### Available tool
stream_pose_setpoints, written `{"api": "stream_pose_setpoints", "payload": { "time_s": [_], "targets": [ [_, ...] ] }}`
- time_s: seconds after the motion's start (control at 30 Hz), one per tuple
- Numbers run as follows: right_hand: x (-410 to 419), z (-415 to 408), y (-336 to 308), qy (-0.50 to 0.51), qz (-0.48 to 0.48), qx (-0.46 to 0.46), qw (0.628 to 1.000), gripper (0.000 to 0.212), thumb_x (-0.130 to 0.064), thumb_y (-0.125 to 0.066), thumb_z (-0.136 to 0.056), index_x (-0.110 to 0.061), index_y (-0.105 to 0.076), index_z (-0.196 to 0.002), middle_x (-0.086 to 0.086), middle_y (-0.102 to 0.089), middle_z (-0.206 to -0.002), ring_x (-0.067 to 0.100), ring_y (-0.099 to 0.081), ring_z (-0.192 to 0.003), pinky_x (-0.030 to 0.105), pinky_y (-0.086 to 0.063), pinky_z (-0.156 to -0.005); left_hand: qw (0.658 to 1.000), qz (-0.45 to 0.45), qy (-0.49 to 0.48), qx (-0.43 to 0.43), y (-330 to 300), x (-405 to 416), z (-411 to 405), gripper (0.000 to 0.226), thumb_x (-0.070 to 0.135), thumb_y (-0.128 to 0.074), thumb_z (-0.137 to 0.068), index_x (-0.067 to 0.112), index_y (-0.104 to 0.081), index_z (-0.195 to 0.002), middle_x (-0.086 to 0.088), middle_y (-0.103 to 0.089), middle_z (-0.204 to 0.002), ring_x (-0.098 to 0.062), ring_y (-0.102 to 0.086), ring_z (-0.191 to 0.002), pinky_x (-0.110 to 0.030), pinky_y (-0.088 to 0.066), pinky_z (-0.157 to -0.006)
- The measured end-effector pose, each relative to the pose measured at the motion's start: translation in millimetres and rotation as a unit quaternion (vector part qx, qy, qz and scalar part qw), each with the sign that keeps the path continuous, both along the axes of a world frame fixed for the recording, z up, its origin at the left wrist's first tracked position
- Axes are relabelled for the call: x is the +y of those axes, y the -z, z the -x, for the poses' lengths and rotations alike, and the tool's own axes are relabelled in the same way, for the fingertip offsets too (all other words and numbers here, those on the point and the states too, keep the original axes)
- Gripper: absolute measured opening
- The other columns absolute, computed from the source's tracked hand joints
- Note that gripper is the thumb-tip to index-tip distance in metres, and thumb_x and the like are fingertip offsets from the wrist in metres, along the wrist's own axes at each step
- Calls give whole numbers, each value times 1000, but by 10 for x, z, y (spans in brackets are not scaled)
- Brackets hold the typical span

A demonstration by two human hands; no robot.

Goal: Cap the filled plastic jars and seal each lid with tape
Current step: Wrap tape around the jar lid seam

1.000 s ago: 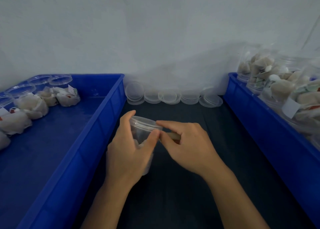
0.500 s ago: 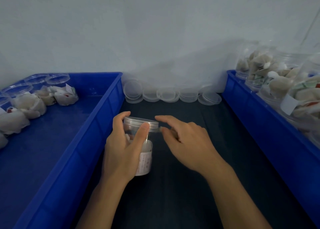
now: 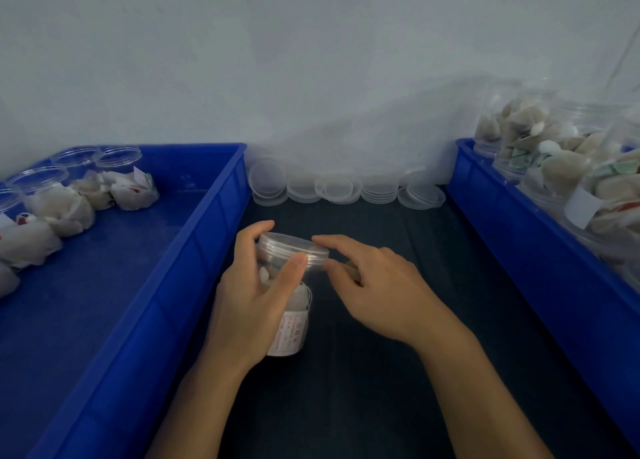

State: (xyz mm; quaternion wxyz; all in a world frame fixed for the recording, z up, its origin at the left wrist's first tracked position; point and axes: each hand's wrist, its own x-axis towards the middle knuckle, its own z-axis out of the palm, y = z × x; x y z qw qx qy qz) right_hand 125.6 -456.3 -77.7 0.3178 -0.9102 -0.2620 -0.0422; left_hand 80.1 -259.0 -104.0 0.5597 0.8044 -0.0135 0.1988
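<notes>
Centre of the dark mat [image 3: 398, 372], between two blue bins: one clear jar [image 3: 289, 306] standing upright, lid [image 3: 294, 247] already seated on top. Left hand [image 3: 249, 306] wrapped round the jar's near side, fingers curled behind, thumb [image 3: 294, 268] pressed flat against the lid's skirt, pinning something there, probably a tape end, though too clear to confirm. Right hand [image 3: 381, 285] just beside the lid on the right, partly curled, forefinger stretched toward the rim and touching or nearly so; a small tan thing [image 3: 351, 269] tucked under its fingers, perhaps a tape roll, cannot tell for sure. Looks like mid-seal on this jar: capped, taping under way rather than finished, as a judgement. Over in the left bin [image 3: 207, 223], a row of filled jars [image 3: 45, 198] with open mouths, so capping and sealing ahead for those. Along the wall, stacks of spare lids [image 3: 341, 190] waiting, well apart from the hands. In the right bin [image 3: 519, 223], a crowd of filled jars [image 3: 554, 160] lying on their sides, seemingly the finished pile, though tape on them not discernible. Plenty left to do, then: finish this wrap, drop it right, fetch the next from the left.
</notes>
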Motion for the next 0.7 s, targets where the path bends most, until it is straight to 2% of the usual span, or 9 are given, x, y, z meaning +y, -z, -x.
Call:
{"api": "stream_pose_setpoints", "payload": {
  "time_s": [0.07,0.17,0.27,0.33,0.43,0.53,0.63,0.7],
  "targets": [
    [2,8,5,8,8,-14,1000,43,-41,-46,-107,-50,-44,-149,-20,-58,-61,8,-55,-60,33,-44,-64,1000,-21,-8,-5,4,-14,-1,79,76,-62,-80,50,-33,-149,32,-64,-122,6,-68,-108,-25,-55,-86],
    [27,25,11,18,20,-34,999,45,-39,-45,-107,-48,-44,-151,-15,-53,-62,11,-56,-63,38,-52,-68,998,-44,-44,-2,-12,-71,1,82,79,-65,-73,50,-26,-139,17,-68,-118,6,-69,-101,-23,-53,-79],
    [54,29,15,19,9,-42,999,42,-40,-46,-108,-45,-48,-149,-17,-50,-62,9,-55,-62,39,-54,-68,991,-93,-96,1,-61,-103,-6,73,86,-62,-68,41,-31,-117,18,-64,-107,11,-65,-94,-25,-53,-69],
    [75,36,10,22,12,-61,998,41,-41,-46,-108,-43,-50,-148,-18,-52,-63,7,-55,-60,36,-52,-63,982,-129,-139,-11,-70,-100,-1,64,87,-58,-70,44,-38,-112,23,-60,-104,10,-62,-91,-21,-48,-68],
    [125,88,-4,26,18,-82,996,39,-46,-41,-106,-39,-56,-142,-16,-62,-70,9,-59,-62,35,-53,-62,971,-168,-170,-13,-55,-134,21,50,83,-55,-82,47,-41,-114,27,-56,-99,16,-57,-90,-15,-40,-65],
    [155,107,-4,30,16,-81,996,38,-48,-34,-105,-38,-56,-134,-13,-67,-75,12,-63,-65,41,-56,-65,971,-176,-160,0,-46,-169,4,58,86,-55,-81,46,-44,-121,24,-59,-100,8,-60,-85,-15,-39,-62],
    [140,82,20,27,5,-36,999,37,-45,-35,-107,-43,-50,-141,-17,-63,-72,8,-63,-68,38,-54,-70,969,-186,-161,3,-67,-148,-16,64,96,-46,-79,46,-45,-119,24,-60,-100,7,-59,-82,-17,-38,-61],
    [141,76,26,19,-11,-1,1000,42,-44,-34,-105,-48,-45,-145,-17,-62,-68,5,-62,-69,34,-49,-66,971,-173,-166,4,-69,-128,-24,57,96,-42,-79,52,-43,-114,25,-60,-99,12,-59,-88,-19,-38,-62]
  ]
}}
